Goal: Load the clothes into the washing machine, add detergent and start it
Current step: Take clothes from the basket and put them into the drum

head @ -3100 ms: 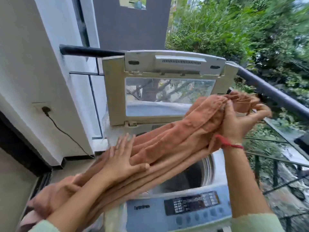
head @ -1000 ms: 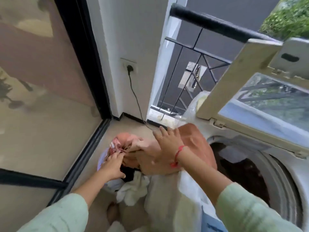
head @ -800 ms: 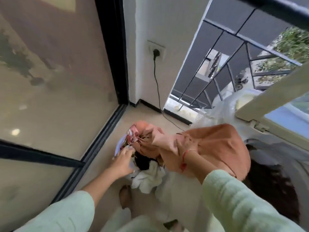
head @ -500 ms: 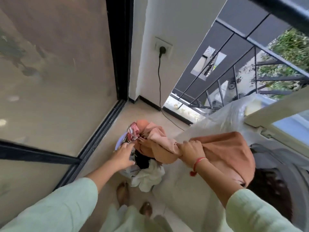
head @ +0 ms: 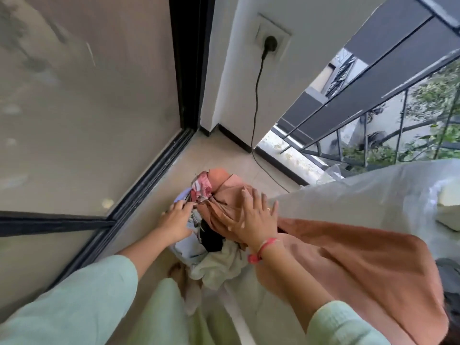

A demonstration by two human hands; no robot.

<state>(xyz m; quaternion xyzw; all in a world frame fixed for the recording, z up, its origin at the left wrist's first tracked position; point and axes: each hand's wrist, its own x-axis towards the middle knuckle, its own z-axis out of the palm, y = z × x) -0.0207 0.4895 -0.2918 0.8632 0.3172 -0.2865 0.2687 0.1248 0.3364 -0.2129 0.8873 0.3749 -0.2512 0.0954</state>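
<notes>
While left hand (head: 177,220) grips laundry pile (head: 211,247), right hand (head: 251,220) lies splayed flat on orange cloth (head: 361,267).

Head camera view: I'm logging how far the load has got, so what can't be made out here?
- Washing machine: drum and controls cut off by the right edge and covered by the orange cloth.
- Laundry basket: mostly hidden under the clothes pile.
- Left hand fingertips: buried in clothes.
- Right hand: motion-blurred, fingers spread.
- Detergent: nowhere in view.
</notes>
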